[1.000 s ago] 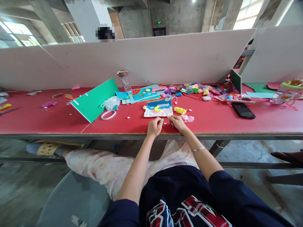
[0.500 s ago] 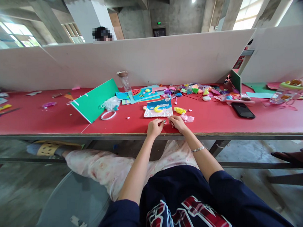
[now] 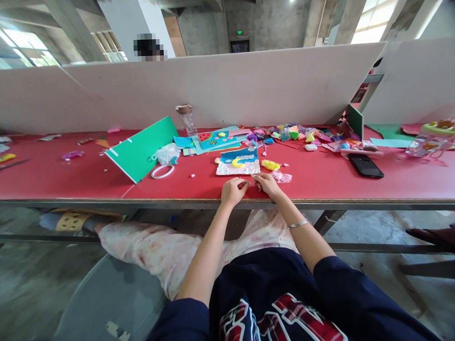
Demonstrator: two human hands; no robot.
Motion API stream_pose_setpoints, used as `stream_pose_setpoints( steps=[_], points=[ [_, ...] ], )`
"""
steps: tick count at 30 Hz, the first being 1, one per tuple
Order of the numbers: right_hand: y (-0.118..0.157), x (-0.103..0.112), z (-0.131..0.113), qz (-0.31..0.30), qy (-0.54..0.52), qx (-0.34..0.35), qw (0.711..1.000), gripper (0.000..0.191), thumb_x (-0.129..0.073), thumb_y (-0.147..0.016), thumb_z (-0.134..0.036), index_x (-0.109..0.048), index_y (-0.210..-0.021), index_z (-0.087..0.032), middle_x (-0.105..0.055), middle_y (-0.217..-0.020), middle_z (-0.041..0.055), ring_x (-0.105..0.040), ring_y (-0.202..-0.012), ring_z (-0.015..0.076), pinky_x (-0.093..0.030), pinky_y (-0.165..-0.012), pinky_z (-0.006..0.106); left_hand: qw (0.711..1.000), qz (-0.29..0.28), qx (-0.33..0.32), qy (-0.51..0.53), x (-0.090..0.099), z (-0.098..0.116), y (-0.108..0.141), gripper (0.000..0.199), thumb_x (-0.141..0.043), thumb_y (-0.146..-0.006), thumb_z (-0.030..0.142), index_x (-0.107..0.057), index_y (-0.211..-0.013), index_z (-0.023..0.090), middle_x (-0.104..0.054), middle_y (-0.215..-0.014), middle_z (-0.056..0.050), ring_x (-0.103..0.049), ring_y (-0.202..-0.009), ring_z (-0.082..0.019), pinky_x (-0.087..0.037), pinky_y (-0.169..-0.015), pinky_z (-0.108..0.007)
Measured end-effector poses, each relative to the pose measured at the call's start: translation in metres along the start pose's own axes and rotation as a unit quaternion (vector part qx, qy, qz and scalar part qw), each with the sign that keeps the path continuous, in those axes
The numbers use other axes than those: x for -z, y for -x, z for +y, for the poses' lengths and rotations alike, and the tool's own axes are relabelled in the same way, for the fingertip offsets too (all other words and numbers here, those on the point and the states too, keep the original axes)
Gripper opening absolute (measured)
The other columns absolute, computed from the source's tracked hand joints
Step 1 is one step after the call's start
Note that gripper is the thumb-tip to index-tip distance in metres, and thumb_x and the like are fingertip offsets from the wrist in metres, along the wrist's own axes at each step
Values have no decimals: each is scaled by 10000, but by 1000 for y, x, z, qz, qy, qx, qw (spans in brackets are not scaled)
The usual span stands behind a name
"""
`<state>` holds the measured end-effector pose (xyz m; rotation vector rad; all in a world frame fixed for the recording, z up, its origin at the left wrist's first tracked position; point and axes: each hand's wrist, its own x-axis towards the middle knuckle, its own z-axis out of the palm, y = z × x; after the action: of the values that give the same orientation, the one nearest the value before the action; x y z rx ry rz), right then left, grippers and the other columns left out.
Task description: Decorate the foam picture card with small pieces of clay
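Note:
My left hand rests at the table's front edge, fingers curled and tips pinched together. Close beside it, my right hand is also closed, its fingertips facing the left ones across a small gap. Whatever lies in either pinch is too small to make out. Just beyond the hands is a blue card with a yellow clay crescent moon and a white, bumpy clay band along its near side. A yellow packet and a crumpled pink wrapper lie right of the card.
A green board leans at the left, near a white ring and a plastic bag. Behind are a glass bottle, a watermelon picture and colourful clay packets. A black phone lies right. A person's head shows beyond the white partition.
The left fingertips have shifted very slightly. Both hands otherwise keep their place at the table edge, and the things on the table have not moved.

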<state>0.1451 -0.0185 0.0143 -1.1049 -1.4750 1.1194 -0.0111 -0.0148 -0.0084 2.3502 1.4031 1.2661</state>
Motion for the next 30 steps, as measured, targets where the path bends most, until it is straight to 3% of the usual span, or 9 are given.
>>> stream_pose_setpoints(
  steps=[22,30],
  points=[
    [-1,3,3,14,2,-9,1000,327,-500,-751,-391,-420,-514,-181,-375,-428,-56,-376,-400,71,-322,-452,225,995,8,-55,-88,-3,5,4,163,-530,-812,241,-613,-689,173,-599,-651,-31,-566,-679,-159,-391,-592,-254],
    [-3,5,6,12,5,-11,1000,334,-504,-745,-412,-436,-516,-179,-367,-425,-54,-359,-401,69,-318,-447,223,996,-2,-46,-81,-3,5,2,169,-525,-809,241,-620,-688,172,-591,-646,-34,-564,-669,-159,-388,-587,-254]
  ],
)
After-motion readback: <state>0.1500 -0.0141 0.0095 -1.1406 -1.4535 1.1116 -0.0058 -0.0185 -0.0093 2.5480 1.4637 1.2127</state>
